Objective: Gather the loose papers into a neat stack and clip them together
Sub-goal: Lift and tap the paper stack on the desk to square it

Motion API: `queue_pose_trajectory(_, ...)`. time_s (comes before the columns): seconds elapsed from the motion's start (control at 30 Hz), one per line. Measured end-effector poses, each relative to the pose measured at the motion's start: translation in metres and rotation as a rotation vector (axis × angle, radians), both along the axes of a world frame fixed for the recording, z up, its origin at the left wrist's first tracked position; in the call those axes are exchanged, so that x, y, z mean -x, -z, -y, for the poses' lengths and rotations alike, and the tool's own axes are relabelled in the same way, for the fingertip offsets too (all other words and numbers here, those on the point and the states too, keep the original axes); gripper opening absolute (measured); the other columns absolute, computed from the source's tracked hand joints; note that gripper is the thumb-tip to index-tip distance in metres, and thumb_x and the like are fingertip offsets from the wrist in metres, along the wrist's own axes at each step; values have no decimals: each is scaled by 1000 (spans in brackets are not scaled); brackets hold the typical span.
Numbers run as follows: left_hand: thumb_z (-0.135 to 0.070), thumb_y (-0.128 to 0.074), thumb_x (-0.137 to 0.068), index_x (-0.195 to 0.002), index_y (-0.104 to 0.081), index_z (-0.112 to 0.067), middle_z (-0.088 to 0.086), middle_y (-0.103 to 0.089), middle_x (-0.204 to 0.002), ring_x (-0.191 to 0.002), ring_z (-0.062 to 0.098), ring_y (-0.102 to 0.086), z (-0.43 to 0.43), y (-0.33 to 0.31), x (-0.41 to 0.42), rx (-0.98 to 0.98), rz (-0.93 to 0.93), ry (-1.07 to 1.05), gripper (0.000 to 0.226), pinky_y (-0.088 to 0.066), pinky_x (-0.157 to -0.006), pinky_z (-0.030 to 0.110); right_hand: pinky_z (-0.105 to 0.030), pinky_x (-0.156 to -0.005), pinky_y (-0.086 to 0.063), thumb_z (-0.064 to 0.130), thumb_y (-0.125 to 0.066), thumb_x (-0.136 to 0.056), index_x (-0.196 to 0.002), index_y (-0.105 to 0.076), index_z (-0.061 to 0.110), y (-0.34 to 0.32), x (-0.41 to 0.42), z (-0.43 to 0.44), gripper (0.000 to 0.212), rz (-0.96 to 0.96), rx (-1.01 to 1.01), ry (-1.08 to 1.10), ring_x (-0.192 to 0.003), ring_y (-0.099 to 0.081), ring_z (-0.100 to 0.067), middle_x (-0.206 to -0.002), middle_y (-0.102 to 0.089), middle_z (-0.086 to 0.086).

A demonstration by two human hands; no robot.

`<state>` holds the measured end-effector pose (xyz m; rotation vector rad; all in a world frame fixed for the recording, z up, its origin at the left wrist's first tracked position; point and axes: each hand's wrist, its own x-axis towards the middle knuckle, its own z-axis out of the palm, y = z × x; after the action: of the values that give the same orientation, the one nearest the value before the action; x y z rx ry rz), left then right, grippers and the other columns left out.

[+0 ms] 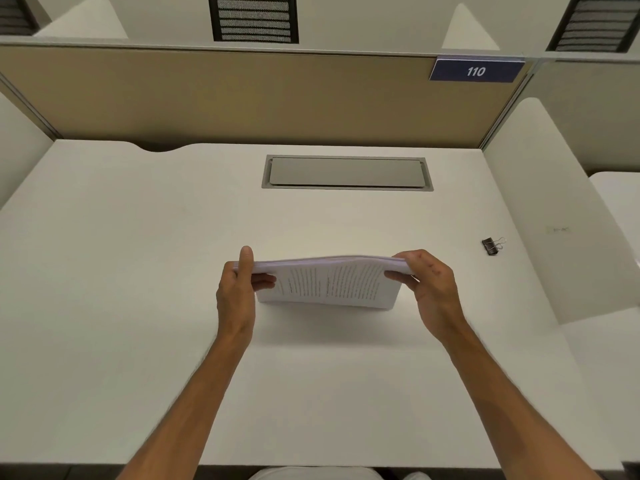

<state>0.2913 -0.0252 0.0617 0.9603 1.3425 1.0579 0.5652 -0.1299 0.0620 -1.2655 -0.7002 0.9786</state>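
Both forearms reach in from the bottom edge over the white desk (138, 306). Left hand (237, 289) pinches the left end of the paper stack (332, 282), thumb on top, fingers underneath. Right hand (429, 282) clamps the right end the same way. Stack stands on its long bottom edge mid-desk, tilted with the top edge leaning away, printed two-column face toward the camera; the top edge bows up slightly between the hands. Sheet edges look roughly flush, some blur. Black binder clip (491, 245) sits on the desk well apart to the right, not touching anything, wire handles pointing right. Farther back, a closed grey cable-access lid (347, 173) is set flush in the desk. Behind that, a tan divider panel (207, 95) with a blue "110" number plate (476, 71) at its upper right.
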Motion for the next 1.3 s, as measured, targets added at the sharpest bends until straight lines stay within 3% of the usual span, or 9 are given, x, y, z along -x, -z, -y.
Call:
queue_pose_trajectory(0.07, -47, -52, -97, -100, -56, -8, 6, -71, -84, -80, 26, -70, -3, -5, 5, 7, 168, 32, 40, -55, -89, 44, -46, -98, -54, 10, -46, -89, -113, -60, -15, 1, -10, 3, 38, -82, -41, -87, -109, -64, -32, -109, -67, -21)
queue_pose_trajectory(0.13, -37, -54, -90, -105, -55, -4, 10, -71, -92, -89, 29, -69, -4, -9, 9, -26, 244, 99, 37, -52, -92, 46, -33, -88, -58, -6, -47, -85, -116, -59, -12, 1, -15, 3, 34, -24, -5, -115, -108, -65, -29, -112, -68, -22)
queue_pose_trajectory(0.23, -29, -67, -71, -106, -61, -8, 18, -69, -114, -110, 32, -66, -1, -8, 12, -51, 85, 203, 41, -51, -102, 49, -19, -73, -53, -10, -64, -89, -108, -67, 2, 2, -12, -2, 23, 197, 64, -38, -95, -67, -20, -102, -75, -10)
queue_pose_trajectory(0.37, -6, -56, -97, -113, -63, -7, -1, -77, -96, -97, 15, -73, 4, -1, 12, -109, -89, 133, 18, -55, -98, 44, -26, -83, -55, -1, -67, -91, -105, -71, 8, 6, -8, -6, 18, 271, 19, 5, -98, -69, -23, -100, -76, -8)
queue_pose_trajectory(0.53, -11, -45, -105, -118, -60, -10, 3, -77, -97, -92, 18, -76, 8, 18, 16, -115, -180, 120, 20, -56, -97, 43, -38, -91, -57, -10, -61, -90, -105, -72, 18, 22, -1, -7, 33, 205, 64, 2, -102, -69, -21, -99, -77, 6)
queue_pose_trajectory(0.67, -17, -41, -107, -117, -59, -18, -1, -76, -98, -88, 8, -75, 10, 34, 17, -101, -263, 143, 20, -55, -97, 43, -30, -88, -59, -13, -58, -91, -115, -69, 16, 36, 2, -6, 39, 158, 122, 15, -104, -71, -18, -102, -78, 9)
queue_pose_trajectory(0.97, -18, -37, -109, -118, -52, -18, -3, -74, -93, -83, 11, -74, 11, 42, 22, -166, -325, 161, 18, -55, -86, 33, -23, -84, -59, -15, -57, -92, -104, -71, 18, 40, -1, -1, 38, 160, 147, 15, -102, -71, -18, -102, -77, 5)
queue_pose_trajectory(1.13, -15, -30, -109, -128, -43, -14, 10, -64, -101, -67, -7, -61, 11, 50, 19, -133, -417, 232, 22, -47, -62, 9, -23, -81, -59, -17, -55, -92, -106, -69, 17, 42, 1, -3, 39, 149, 162, -5, -101, -70, -18, -102, -74, 3)
queue_pose_trajectory(1.3, -13, -36, -108, -120, -54, -9, 0, -68, -84, -71, 8, -64, 8, 47, 15, -136, -409, 126, 22, -48, -63, 12, -30, -89, -59, -15, -60, -89, -111, -69, 12, 44, -2, -6, 36, 204, 193, 3, -100, -70, -21, -104, -75, 0)
